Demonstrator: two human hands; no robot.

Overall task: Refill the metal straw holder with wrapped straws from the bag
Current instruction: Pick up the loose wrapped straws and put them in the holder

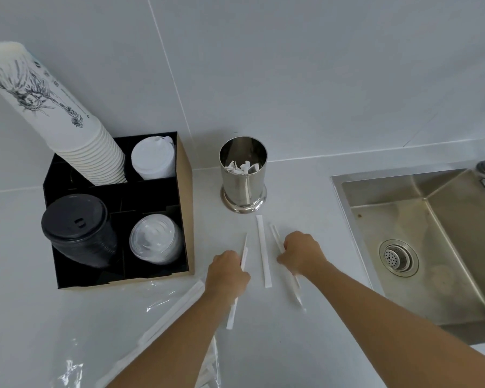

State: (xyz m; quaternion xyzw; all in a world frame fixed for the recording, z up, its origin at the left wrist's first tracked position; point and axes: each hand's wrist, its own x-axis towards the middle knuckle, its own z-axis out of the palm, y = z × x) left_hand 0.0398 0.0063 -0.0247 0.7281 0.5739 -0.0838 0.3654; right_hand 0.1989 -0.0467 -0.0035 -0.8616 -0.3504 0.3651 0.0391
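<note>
A: Nearest us, at the bottom of the frame, we see a crinkled clear plastic bag [163, 326] cut off by the lower edge; our left forearm hides part of it, and the long white paper-wrapped straws inside [177, 309] are hard to count.

B: Above that, our left hand [226, 273] is curled around one thin white wrapped straw [243, 259], fingers pressed together on it; its lower end shows again below the wrist.

A: Our right hand [301, 254] is likewise closed on another slim wrapped straw [293, 289]. We cannot see the fingertips from here.

B: Between the hands a third flat white wrapped straw [263, 253] lies loose on the smooth pale grey counter [305, 205].

A: Farther up, at centre, stands the shiny cylindrical metal straw holder [243, 180], upright, with a few white wrapper ends low inside.

B: At left sits a black divided cardboard organiser [151, 191]: a leaning stack of printed white paper cups [67, 121], white lids [153, 161], black lids [79, 231], clear lids [154, 239].

A: At right, the brushed steel sink [431, 233] is cut off by the frame edge.
</note>
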